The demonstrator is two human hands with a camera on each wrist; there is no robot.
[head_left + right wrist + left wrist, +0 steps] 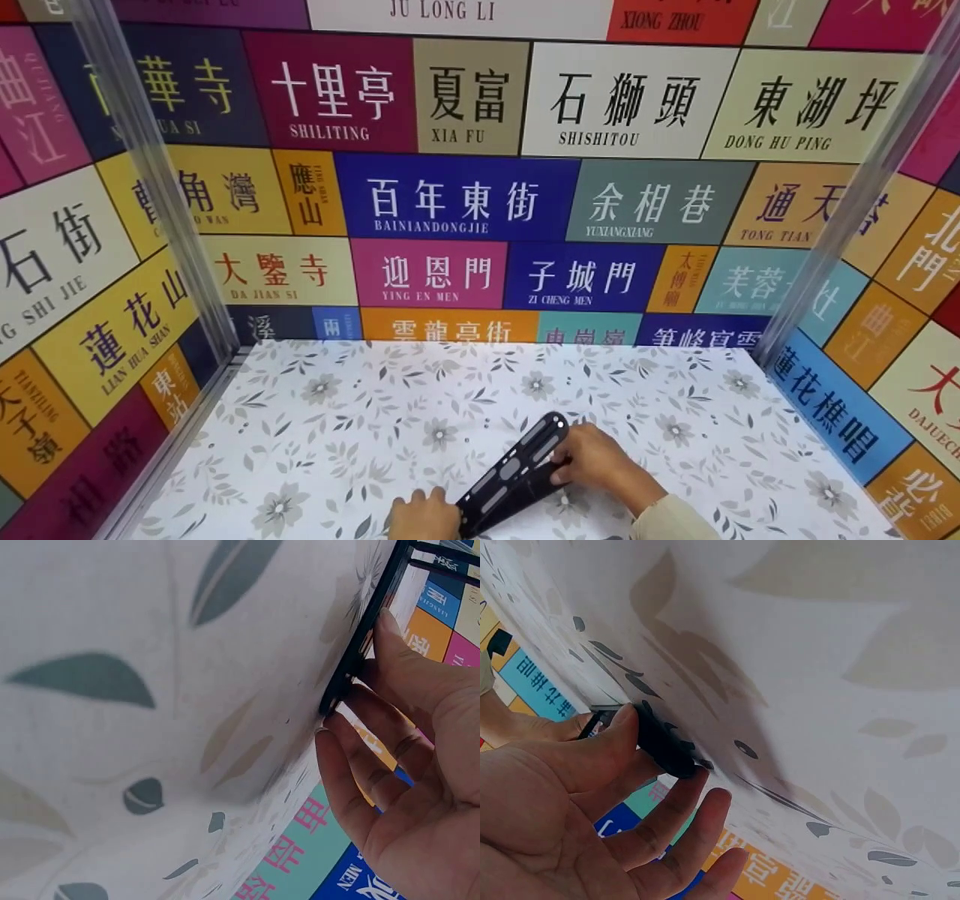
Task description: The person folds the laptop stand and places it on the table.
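A long black slotted folding frame (510, 469), with rounded ends and two arms lying at a narrow angle, slants over the table between my hands. My left hand (425, 516) holds its near lower end. In the left wrist view, the thumb and index finger of that hand (622, 802) pinch the black end, while the other fingers extend past it. My right hand (596, 459) grips the frame near its far upper end. In the right wrist view, the thumb of the right hand (420, 735) presses one side of the dark bar (367, 630), with fingertips at its lower end.
The table (337, 420) has a white cloth printed with grey flowers and leaves. Colourful sign-covered panels (457, 195) stand behind it and on both sides. Clear upright strips (161, 180) run down the back corners.
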